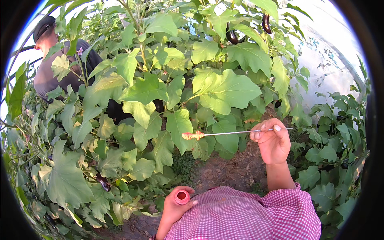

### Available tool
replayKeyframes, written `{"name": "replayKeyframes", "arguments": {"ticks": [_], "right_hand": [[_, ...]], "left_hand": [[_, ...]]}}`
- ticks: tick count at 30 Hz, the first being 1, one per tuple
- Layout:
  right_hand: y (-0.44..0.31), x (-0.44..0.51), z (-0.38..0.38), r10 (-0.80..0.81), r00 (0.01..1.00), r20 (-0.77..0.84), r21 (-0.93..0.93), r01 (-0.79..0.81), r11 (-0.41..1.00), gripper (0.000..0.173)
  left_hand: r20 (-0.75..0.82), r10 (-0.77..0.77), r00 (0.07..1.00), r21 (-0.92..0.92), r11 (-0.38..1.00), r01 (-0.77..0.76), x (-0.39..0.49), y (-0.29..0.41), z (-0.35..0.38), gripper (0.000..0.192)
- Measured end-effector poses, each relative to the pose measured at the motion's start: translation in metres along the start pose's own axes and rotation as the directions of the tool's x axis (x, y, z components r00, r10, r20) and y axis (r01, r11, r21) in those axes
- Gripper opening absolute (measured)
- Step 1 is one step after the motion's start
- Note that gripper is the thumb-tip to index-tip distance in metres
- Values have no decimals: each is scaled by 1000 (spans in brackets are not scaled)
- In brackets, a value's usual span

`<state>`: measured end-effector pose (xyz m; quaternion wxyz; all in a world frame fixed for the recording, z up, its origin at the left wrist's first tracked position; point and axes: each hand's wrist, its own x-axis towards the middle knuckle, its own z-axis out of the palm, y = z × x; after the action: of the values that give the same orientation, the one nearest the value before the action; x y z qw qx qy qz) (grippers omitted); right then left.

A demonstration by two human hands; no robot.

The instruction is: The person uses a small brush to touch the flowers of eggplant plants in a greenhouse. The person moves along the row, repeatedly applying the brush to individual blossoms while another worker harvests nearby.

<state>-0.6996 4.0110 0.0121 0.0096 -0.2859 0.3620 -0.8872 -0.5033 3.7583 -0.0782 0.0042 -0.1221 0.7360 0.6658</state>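
Close to my checked shirt, my left hand [177,204] is wrapped around a small pink bottle [181,197]. Its mouth faces up, uncapped, and the inside looks dark reddish. Between the thumb and fingers of my right hand [273,139] is a thin metal rod [231,133], held nearly level. A wad of reddish-yellow stained material [193,135] covers the rod's left end. That tip is in front of the broad leaves of an eggplant plant [180,129], and I cannot tell whether it touches them.
Dark eggplants hang among the leaves, one at lower left [103,182] and one at upper right [266,24]. A person [64,63] in a dark cap is amid the plants at left. Bare soil [231,171] shows below, and plastic sheeting [327,60] stands at right.
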Motion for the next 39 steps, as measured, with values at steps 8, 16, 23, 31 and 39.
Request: {"name": "replayKeyframes", "arguments": {"ticks": [8,16,23,31,39], "right_hand": [[-48,-27,-97,82,997,8,89,-82,993,31],[-110,-88,-196,116,958,-261,14,-116,993,29],[-143,-106,-237,57,941,-333,32,-49,998,29],[-156,-130,-270,17,902,-432,8,-14,1000,29],[-153,-137,-289,3,852,-523,81,46,996,29]], "left_hand": [[27,-71,997,27,997,71,6,17,104,42],[177,-114,978,72,992,103,18,33,193,44],[242,-111,964,112,990,86,21,49,241,45],[309,-132,942,253,966,53,30,66,267,46],[429,-157,890,296,955,26,39,72,281,43]]}}
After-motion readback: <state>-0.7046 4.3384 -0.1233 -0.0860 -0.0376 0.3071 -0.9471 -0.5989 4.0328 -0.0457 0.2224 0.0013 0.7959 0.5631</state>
